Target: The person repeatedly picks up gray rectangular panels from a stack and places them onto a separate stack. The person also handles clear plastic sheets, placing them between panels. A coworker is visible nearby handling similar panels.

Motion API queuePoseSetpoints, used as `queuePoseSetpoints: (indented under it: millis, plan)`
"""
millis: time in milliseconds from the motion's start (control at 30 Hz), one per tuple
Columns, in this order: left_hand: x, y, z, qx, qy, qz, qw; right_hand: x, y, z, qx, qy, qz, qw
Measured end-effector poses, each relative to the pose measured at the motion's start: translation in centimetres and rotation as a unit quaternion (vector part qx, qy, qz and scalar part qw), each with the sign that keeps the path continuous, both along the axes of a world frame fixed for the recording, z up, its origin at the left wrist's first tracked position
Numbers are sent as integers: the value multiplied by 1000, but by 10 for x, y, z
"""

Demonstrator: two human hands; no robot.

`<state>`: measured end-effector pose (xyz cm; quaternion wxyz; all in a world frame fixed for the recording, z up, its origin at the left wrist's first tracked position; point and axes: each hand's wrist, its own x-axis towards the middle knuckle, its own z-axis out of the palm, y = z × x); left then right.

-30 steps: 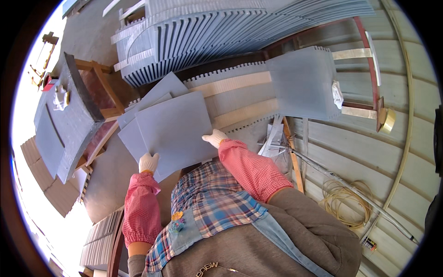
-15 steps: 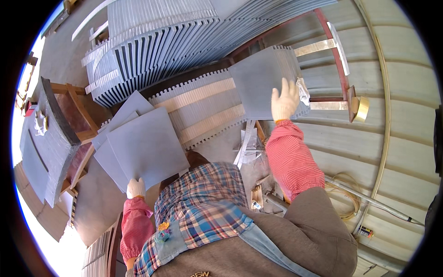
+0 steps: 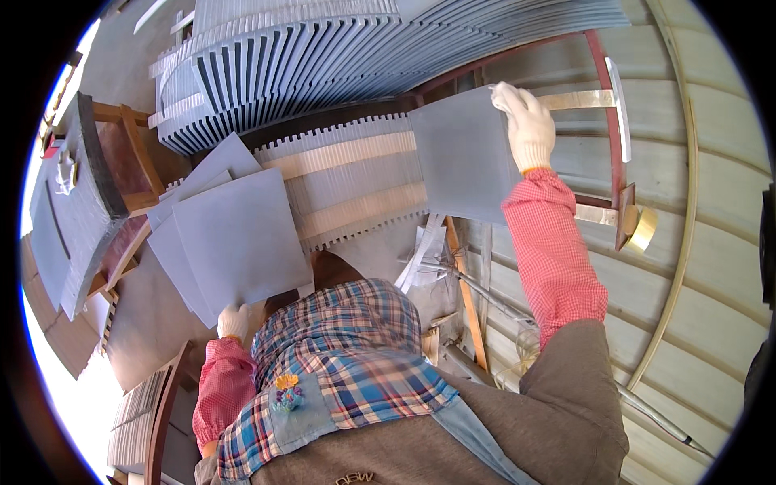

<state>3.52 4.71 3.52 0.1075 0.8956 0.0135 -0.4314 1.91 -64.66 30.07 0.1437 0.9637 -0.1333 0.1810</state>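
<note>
My left hand (image 3: 234,322), in a white knit glove, pinches the near edge of a flat grey panel (image 3: 234,234). That panel lies fanned over other similar panels at the left. My right hand (image 3: 527,125), gloved the same way, is curled at the far right corner of another smooth grey panel (image 3: 465,153). A bit of white cloth (image 3: 493,87) shows at its fingertips, mostly hidden by the glove. This panel leans at the right end of a row of upright panels, whose notched edges and two pale strips (image 3: 356,153) face up.
A large row of grey panels (image 3: 283,77) stands behind. Red frame bars (image 3: 606,105) and a tape roll (image 3: 643,230) are at the right. A dark-edged table (image 3: 97,186) with a wooden frame stands left. Poles and scraps lie by the ribbed wall (image 3: 663,307).
My right hand has moved up to the panel's far right corner and its fingers have curled; the white cloth has left its earlier spot. My left hand stays at the panel's near edge.
</note>
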Motion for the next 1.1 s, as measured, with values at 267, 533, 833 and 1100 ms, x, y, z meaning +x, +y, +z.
queuePoseSetpoints:
  millis: [267,533,833,1100]
  plan:
    - [-22,-31,1,-78,9,83,993,-27,-4,-82,-10,279,139,950]
    - [-71,1,-29,-85,76,220,969,-122,36,-104,40,413,204,886]
    - [-87,-8,-22,-102,67,266,956,-21,12,-186,-6,298,156,942]
    - [-84,-24,-6,-106,147,392,902,-71,21,-208,-6,415,220,883]
